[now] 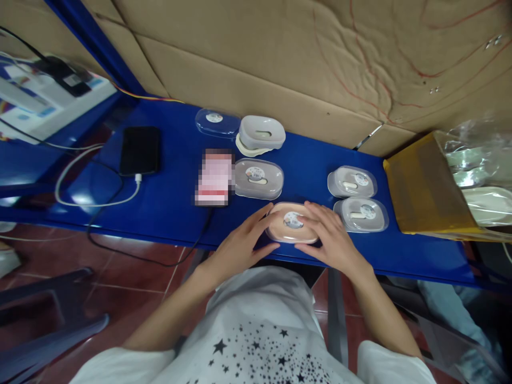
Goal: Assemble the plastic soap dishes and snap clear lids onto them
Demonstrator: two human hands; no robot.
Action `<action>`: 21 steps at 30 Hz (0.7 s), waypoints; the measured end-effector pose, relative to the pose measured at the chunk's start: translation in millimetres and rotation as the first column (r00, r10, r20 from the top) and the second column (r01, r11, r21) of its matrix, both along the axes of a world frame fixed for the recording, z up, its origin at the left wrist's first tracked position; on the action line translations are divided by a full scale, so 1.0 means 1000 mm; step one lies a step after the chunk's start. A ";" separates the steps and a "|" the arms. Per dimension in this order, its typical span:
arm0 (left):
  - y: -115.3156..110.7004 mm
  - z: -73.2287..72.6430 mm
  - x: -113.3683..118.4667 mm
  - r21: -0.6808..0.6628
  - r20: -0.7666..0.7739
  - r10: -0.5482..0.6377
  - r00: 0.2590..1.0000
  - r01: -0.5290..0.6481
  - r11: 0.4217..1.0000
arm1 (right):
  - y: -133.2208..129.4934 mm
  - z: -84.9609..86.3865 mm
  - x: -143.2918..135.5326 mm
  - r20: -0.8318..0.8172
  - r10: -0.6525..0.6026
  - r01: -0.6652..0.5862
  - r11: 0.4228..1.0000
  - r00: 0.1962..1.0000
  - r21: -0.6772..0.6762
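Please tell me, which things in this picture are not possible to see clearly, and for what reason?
- Pink oval plastic box, head view: both sides hidden by the left hand and right hand.
- Round label on its clear lid: print too small.
- Pink rectangular object: blurred out.
- Clear plastic bags in the yellow cardboard carton: cut by the right edge.
- Black phone: screen dark.

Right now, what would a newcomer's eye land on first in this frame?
Both hands, left hand and right hand, press on a pink lidded soap box at the near edge of the blue table. Similar lidded soap boxes sit to its right, and a black phone charges at far left.
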State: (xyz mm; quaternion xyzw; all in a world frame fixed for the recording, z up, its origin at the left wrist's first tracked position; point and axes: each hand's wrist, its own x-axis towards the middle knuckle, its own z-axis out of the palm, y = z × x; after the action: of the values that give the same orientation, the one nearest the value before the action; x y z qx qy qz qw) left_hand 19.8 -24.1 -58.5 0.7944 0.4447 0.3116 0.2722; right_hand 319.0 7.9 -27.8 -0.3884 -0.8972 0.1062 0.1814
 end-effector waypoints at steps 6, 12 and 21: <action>0.003 0.004 -0.007 0.165 0.047 0.127 0.991 -0.133 0.977 | 0.005 0.018 0.012 0.054 -0.070 0.072 0.997 0.996 -0.039; 0.006 0.022 -0.017 0.295 0.023 0.248 0.969 -0.243 0.924 | 0.008 0.013 0.008 0.136 -0.223 0.205 0.970 0.965 0.134; 0.039 0.033 -0.023 0.366 -0.294 0.417 0.860 -0.302 0.880 | 0.024 0.004 -0.008 0.168 -0.248 0.206 0.950 0.954 0.233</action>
State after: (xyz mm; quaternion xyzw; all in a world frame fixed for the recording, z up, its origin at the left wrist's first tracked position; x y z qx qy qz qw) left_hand -3.4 14.8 -25.6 0.7722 0.5751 0.2700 -0.0059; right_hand 311.4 32.2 -23.3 -0.4763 -0.8659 -0.0507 0.1441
